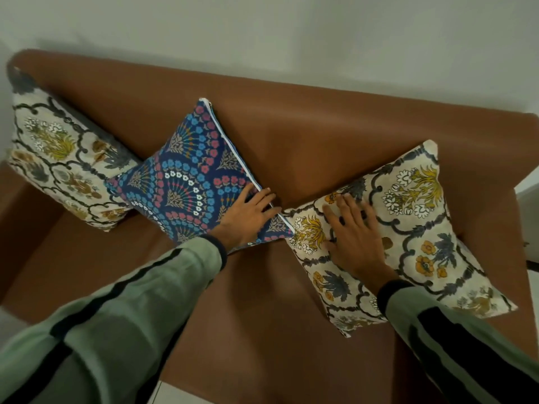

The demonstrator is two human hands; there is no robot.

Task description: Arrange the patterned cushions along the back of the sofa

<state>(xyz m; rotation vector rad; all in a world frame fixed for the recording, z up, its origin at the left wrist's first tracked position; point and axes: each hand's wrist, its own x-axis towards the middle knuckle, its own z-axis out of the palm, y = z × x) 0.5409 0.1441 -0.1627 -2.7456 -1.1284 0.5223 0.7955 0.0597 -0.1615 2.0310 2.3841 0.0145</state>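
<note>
Brown leather fills the view: a sofa [291, 135] is seen from above, backed by a pale wall [291, 30]. Three cushions are propped along its backrest. A cream floral cushion [58, 158] is leaned into the left corner, its top corner blurred at the frame edge. A blue patterned cushion [189, 176] is set in the middle, overlapping the first one's lower edge. A second cream cushion [408, 228] is laid to the right, its near corner touching the blue one's.

The left hand [248, 217] is pressed flat on the blue cushion's right edge, fingers spread, nothing gripped. The right hand [353, 234] is spread flat on the right cushion. The two hands are kept apart. Green sleeves [131, 310] cover part of the seat, and the right sleeve hides the right cushion's lower edge. Bare backrest is left open between the middle and right cushions.
</note>
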